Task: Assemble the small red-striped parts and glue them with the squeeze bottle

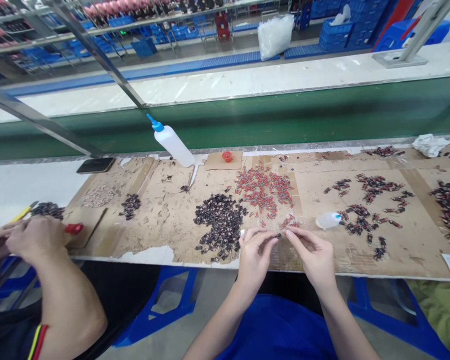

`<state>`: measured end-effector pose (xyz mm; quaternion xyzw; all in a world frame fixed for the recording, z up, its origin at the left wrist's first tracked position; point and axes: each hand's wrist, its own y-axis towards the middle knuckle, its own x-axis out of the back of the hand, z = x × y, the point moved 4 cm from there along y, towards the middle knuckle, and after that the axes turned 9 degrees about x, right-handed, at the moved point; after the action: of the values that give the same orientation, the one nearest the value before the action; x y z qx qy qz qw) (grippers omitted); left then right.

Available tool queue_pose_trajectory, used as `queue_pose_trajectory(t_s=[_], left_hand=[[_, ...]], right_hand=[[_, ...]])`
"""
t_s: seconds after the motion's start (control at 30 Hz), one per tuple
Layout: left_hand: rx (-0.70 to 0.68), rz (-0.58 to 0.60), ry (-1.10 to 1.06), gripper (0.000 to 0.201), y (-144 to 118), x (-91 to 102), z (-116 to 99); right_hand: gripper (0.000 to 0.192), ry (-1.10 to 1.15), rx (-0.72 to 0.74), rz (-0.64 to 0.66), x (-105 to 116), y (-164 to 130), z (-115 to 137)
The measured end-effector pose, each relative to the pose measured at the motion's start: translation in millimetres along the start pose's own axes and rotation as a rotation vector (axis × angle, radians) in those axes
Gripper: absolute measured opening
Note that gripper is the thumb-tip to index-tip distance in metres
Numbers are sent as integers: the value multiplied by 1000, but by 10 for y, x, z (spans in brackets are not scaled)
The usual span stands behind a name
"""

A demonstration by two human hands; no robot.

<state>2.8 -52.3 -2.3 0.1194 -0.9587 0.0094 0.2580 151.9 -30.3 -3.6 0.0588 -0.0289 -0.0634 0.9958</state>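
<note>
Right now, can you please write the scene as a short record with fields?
left hand: fingertips pinch a tiny part, too small to identify
right hand: fingertips meet the left hand's
surface: cardboard sheet
nearest piles: dark parts, red parts
bottles: upright squeeze bottle; small bottle lying down
neighbour: co-worker's hands at far left
</note>
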Motion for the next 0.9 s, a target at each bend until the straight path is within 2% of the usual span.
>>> queue_pose_trajectory(t_s=[0.1,0.27,0.5,0.7,0.8,0.9], left_hand=[[-17,-19,37,13,-5,5,-38],[-11,13,17,14,-12,-7,-56],[60,65,-220,12,11,-36,-39],[141,147,-336,11,22,-48,-82],[146,144,-343,11,31,-49,-81],[153,140,-340,10,41,-71,-48]], right_hand=[[27,59,-53,2,-14,-13,-19],[26,135,-91,1,-40,-29,-76],[20,174,-92,-56,-65,-82,-97],[17,168,-66,-99,-52,-110,-103],[17,141,-45,-70,-45,-107,-91],[18,107,-23,14,-21,-89,-67]])
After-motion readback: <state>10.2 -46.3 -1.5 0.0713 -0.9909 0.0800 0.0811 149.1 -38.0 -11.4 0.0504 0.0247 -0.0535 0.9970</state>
